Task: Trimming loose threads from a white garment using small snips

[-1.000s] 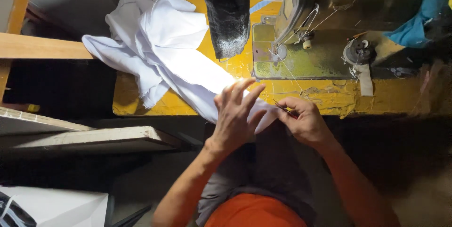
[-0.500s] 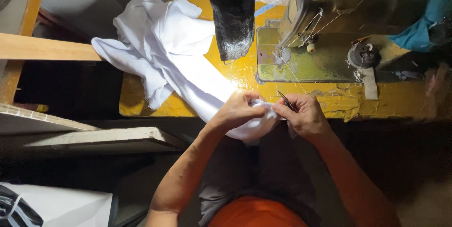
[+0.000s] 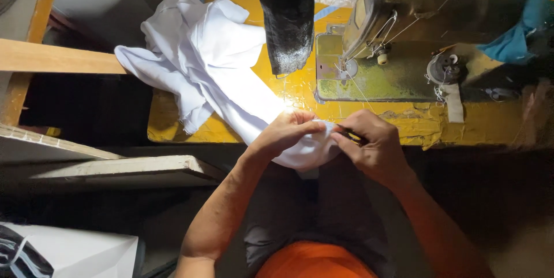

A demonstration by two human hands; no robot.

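So, a white cloth [image 3: 213,64] is spread over the left part of the yellow bench [image 3: 496,125], and one end of it is pulled down over the bench's near edge into the lap. That end is bunched up and gripped by the left hand [image 3: 285,134], whose fingers are curled shut around the fabric. The right hand [image 3: 372,145] is pressed right against the same bunch from the other side, closed in a pinch on a small dark tool [image 3: 349,135]; what kind of tool it is can't really be made out, since most of it is hidden by the fingers. Both hands are held just past the near edge of the bench, touching each other through the cloth.

A worn green sewing machine [image 3: 375,53] is seated toward the bench's right half, with thread run down from it. A dark lamp shade [image 3: 287,18] is hung over the bench's middle, just beside the cloth. Blue fabric [image 3: 513,36] is piled at the far right corner.
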